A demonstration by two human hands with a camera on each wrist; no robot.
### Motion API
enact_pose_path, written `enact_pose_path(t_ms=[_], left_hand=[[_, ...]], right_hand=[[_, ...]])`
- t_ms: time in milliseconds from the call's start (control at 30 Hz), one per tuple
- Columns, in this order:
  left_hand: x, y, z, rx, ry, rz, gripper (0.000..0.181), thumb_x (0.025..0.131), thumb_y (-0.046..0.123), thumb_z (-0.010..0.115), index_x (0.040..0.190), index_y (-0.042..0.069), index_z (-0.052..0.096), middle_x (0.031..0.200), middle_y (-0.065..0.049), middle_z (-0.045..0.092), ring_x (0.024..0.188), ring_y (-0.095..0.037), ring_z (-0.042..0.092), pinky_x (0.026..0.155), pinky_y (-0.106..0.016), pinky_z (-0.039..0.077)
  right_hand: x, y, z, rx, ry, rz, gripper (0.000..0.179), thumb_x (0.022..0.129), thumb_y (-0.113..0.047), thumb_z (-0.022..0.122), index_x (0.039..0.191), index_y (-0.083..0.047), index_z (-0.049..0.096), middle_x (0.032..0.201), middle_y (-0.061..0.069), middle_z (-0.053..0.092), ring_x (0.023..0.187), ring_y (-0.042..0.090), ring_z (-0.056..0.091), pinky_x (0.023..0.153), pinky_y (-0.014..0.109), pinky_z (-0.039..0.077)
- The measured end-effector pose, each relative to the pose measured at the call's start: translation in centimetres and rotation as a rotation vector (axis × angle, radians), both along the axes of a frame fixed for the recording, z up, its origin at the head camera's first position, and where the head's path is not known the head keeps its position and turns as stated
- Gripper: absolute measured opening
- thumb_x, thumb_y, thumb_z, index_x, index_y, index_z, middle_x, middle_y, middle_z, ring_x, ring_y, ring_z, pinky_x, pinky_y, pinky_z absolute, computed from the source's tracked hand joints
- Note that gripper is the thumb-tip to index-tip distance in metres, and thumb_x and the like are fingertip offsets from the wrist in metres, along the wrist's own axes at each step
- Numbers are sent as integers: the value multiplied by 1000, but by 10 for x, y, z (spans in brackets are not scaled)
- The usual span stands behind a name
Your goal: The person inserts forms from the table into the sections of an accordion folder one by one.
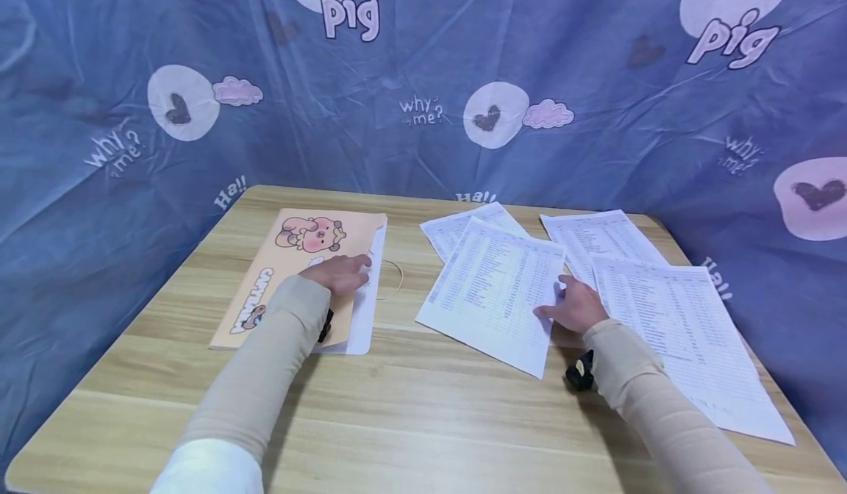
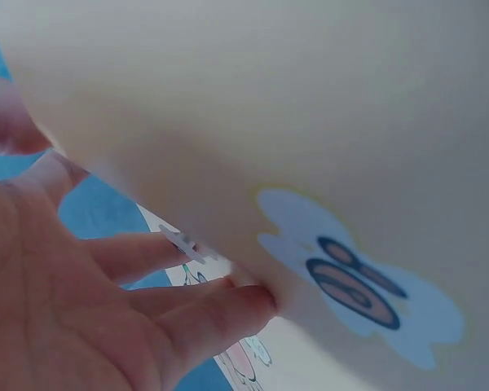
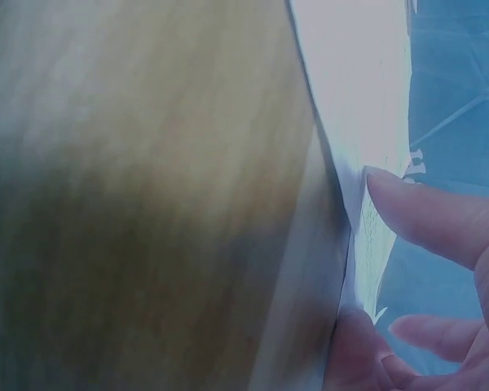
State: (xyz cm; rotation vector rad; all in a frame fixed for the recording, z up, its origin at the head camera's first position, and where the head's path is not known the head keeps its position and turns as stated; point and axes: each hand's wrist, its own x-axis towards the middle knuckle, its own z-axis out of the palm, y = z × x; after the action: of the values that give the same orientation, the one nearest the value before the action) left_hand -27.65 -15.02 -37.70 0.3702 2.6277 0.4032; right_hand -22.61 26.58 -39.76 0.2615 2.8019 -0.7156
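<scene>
A peach folder (image 1: 258, 288) with cartoon animals on its cover lies at the left of the table, a white sheet or inner leaf showing along its right side. My left hand (image 1: 339, 273) reaches across it and holds the cover's right edge. In the left wrist view, the thumb and fingers (image 2: 204, 318) meet the bowed cover (image 2: 228, 98). My right hand (image 1: 577, 304) grips the right edge of the middle printed sheet (image 1: 492, 288). The right wrist view has the thumb (image 3: 424, 208) on the paper (image 3: 354, 90); another fingertip is at its edge.
A printed sheet (image 1: 437, 231) lies partly under the middle one at the back. More printed sheets (image 1: 681, 325) overlap at the right. A thin loop (image 1: 399, 281) lies beside the folder on the wooden table (image 1: 423, 435). A blue patterned cloth (image 1: 423, 60) hangs behind.
</scene>
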Motion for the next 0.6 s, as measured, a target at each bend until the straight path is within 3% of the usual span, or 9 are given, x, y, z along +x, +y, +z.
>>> enact_pose_path(t_ms=[133, 267, 367, 600], left_hand=[[0, -1, 1, 21, 12, 8, 53, 93, 32, 34, 144, 18, 33, 142, -19, 41, 129, -34, 41, 104, -49, 34], [-2, 0, 1, 42, 33, 7, 50, 93, 31, 35, 141, 18, 35, 131, -16, 51, 111, -29, 52, 92, -43, 41], [-2, -3, 0, 56, 34, 17, 49, 92, 31, 36, 139, 18, 36, 129, -15, 53, 102, -27, 54, 86, -41, 42], [0, -7, 1, 87, 19, 39, 47, 93, 31, 38, 138, 19, 37, 132, -14, 52, 101, -28, 54, 83, -41, 43]], right_hand=[[0, 0, 0, -20, -19, -7, 96, 78, -32, 75, 145, 9, 20, 133, 33, 41, 114, 42, 44, 100, 57, 34], [2, 2, 2, -21, -17, -1, 94, 79, -31, 74, 145, 8, 19, 132, 33, 42, 113, 43, 44, 100, 58, 34], [2, 1, 2, -26, -21, 11, 92, 80, -31, 73, 145, 7, 20, 132, 33, 43, 111, 42, 45, 99, 57, 35], [1, -1, -1, -50, -8, 18, 86, 80, -29, 73, 144, 3, 26, 127, 32, 45, 104, 40, 48, 90, 52, 42]])
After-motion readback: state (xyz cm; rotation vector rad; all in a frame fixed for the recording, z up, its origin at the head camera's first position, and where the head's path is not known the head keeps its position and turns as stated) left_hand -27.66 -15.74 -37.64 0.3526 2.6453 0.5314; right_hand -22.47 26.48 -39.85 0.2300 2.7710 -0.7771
